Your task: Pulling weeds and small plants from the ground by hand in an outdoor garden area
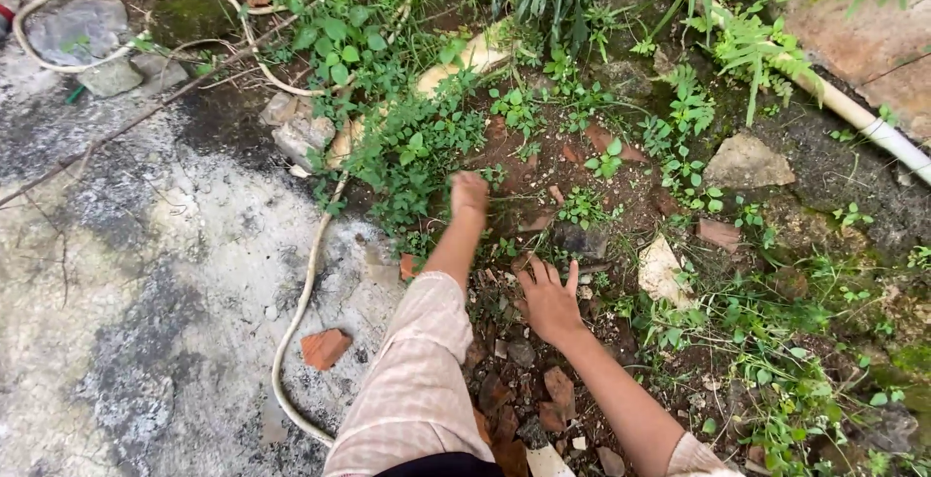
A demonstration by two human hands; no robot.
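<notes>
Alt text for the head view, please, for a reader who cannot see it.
A person's left hand reaches into low green weeds on bare soil, while the right hand rests spread on the dirt beside a dark stone. A pale hose and a brick piece lie on grey concrete.

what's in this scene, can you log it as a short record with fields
setting: outdoor patch of soil with weeds, beside a grey concrete slab
left hand: closed into a fist at the edge of a weed clump
right hand: fingers spread, palm down over soil and rubble
nearby: pale hose along the slab edge, brick piece on the slab, white pipe at upper right, flat stone
</notes>
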